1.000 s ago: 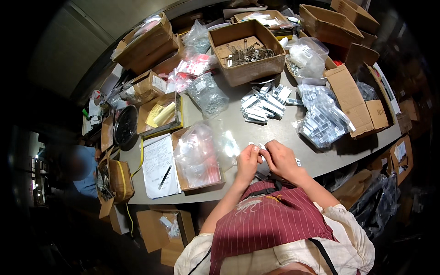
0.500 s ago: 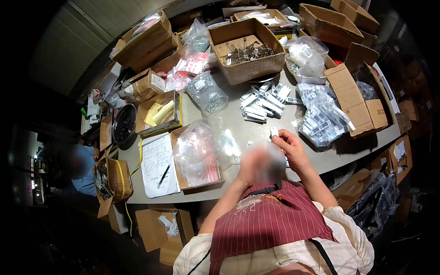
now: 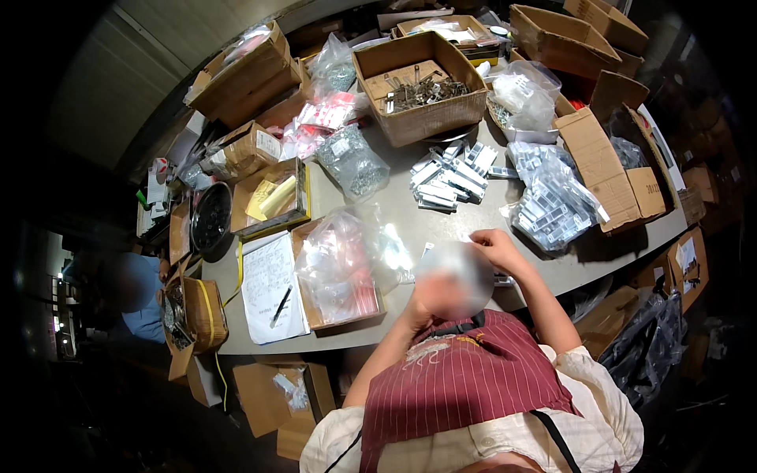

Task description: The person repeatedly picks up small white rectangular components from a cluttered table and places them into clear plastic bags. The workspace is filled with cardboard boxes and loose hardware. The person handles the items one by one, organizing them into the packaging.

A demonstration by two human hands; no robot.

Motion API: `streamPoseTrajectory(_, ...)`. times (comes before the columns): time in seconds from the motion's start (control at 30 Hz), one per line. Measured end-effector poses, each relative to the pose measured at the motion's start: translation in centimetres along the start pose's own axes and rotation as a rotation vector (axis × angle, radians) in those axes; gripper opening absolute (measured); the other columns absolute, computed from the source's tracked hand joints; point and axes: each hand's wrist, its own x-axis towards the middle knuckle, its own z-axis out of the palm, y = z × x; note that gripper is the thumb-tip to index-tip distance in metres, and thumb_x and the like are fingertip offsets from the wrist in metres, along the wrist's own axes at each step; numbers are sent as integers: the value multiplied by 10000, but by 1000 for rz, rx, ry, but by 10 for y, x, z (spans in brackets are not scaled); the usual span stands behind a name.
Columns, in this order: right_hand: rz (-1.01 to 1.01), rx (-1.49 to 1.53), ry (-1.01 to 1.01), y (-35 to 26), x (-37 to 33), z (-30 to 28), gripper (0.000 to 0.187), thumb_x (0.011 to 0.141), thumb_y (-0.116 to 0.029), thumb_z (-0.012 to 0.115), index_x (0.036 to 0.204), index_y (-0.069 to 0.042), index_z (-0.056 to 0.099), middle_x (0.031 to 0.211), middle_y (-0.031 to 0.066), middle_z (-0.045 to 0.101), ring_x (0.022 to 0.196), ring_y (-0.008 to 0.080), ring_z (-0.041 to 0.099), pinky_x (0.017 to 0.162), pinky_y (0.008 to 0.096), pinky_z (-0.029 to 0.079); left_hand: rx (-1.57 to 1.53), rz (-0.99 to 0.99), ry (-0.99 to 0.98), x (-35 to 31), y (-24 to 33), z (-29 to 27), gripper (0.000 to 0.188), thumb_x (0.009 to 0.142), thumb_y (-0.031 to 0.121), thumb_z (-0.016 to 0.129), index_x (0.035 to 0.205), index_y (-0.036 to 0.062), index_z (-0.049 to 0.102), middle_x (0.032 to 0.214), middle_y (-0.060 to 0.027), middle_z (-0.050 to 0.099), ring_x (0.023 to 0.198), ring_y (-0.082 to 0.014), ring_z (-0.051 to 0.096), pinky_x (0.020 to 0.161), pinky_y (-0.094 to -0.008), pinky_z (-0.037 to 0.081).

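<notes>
My right hand (image 3: 498,252) is over the front of the table, its fingers bent and drawn together at the edge of a blurred patch. What they hold, if anything, is hidden. Close beside it, my left hand (image 3: 432,299) is mostly covered by that blur, so its fingers do not show. Beyond both hands lies a loose pile of metal-and-white flat pieces (image 3: 453,177). A clear bag (image 3: 556,201) full of similar pieces rests to the right of the pile. A small piece (image 3: 503,280) shows on the table beneath my right wrist.
A cardboard box (image 3: 422,118) of metal parts stands at the back. To the left are an open box with clear plastic bags (image 3: 335,272), a written sheet (image 3: 268,284) with a pen, and a black bowl (image 3: 211,217). Another person (image 3: 138,296) is at far left.
My right hand has turned and moved slightly nearer the blurred patch, fingers now pointing left. The small white piece seen at its fingertips is no longer visible. My left hand stays about where it was.
</notes>
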Motion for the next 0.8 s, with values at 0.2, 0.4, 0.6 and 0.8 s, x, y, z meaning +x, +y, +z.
streamPoseTrajectory(0.2, -336, -479, 226, -22, 40, -24, 239, 831, -232, 650, 837, 0, 707, 772, 211, 656, 787, 396, 626, 747, 483, 497, -580, 127, 121, -12, 18, -26, 290, 968, 237, 549, 1021, -30, 650, 747, -20, 622, 512, -42, 458, 429, -189, 293)
streamPoseTrajectory(0.4, -411, -881, 507, -20, 102, -26, 217, 759, -106, 696, 947, -13, 640, 962, 166, 606, 950, 334, 584, 836, 429, 482, -320, 20, 380, 6, 23, 4, 268, 1035, 238, 513, 1064, 9, 650, 908, -13, 633, 791, -90, 593, 656, -226, 470)
streamPoseTrajectory(0.6, -450, -514, 440, -30, 78, -20, 260, 799, -199, 704, 943, -3, 612, 950, 173, 588, 903, 359, 591, 786, 447, 485, -123, 151, 482, 4, 1, -9, 264, 1034, 270, 535, 1050, 33, 649, 880, 6, 614, 757, -73, 560, 634, -232, 450)
streamPoseTrajectory(0.8, -469, -321, 227, -61, 5, 21, 310, 847, -207, 714, 1067, -45, 568, 1033, 147, 561, 820, 308, 637, 717, 392, 531, 100, 5, 566, 32, 0, -30, 369, 1059, 355, 486, 883, 58, 619, 701, 33, 545, 607, -41, 456, 541, -226, 366)
